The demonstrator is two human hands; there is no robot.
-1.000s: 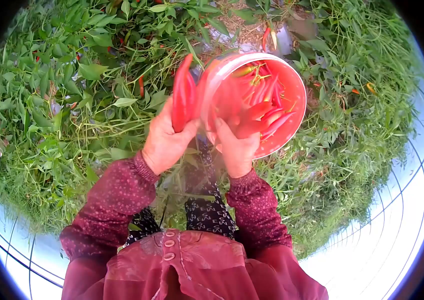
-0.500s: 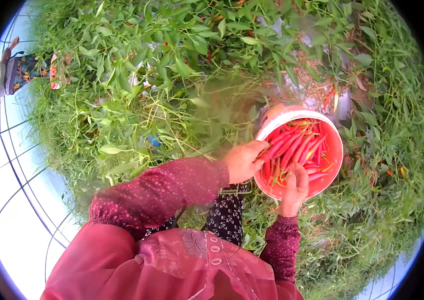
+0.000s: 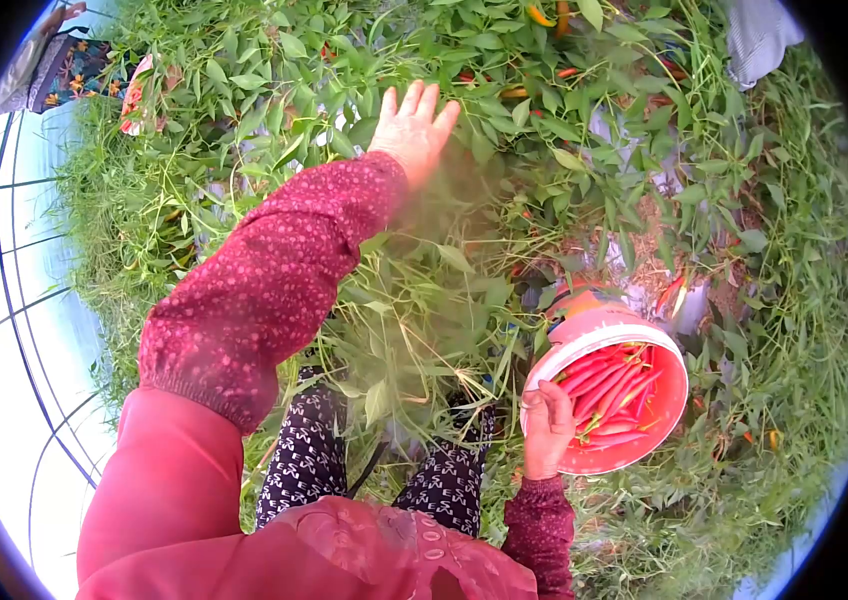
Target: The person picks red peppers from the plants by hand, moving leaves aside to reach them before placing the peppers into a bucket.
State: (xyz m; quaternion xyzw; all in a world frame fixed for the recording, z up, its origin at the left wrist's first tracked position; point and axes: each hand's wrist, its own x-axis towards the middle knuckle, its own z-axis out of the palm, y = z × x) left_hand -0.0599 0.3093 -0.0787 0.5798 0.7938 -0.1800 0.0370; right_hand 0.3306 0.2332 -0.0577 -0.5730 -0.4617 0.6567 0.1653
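Observation:
My left hand [image 3: 412,135] stretches out over the leafy pepper plants [image 3: 504,110], its fingers spread and holding nothing. Lower right, my right hand [image 3: 548,432] has its fingers curled over the near left rim of a bucket [image 3: 676,400]. The bucket is red inside with a pale rim, and it leans so its mouth faces me. Long red chili peppers [image 3: 604,392] with green stems lie heaped in it. A few orange and red peppers [image 3: 541,16] hang among the leaves ahead of my left hand.
Grey striped cloth [image 3: 759,42] shows at the upper right. Flower-patterned cloth [image 3: 79,75] is at the upper left, beside a pale wall with dark curved frame bars [image 3: 14,270]. Tangled stems [image 3: 414,330] surround my legs. Dry straw [image 3: 649,235] lies on the ground behind the bucket.
My left hand has left the peppers in the bucket and moved up and left over the plants, its fingers now spread. My right hand has shifted from the peppers to the rim.

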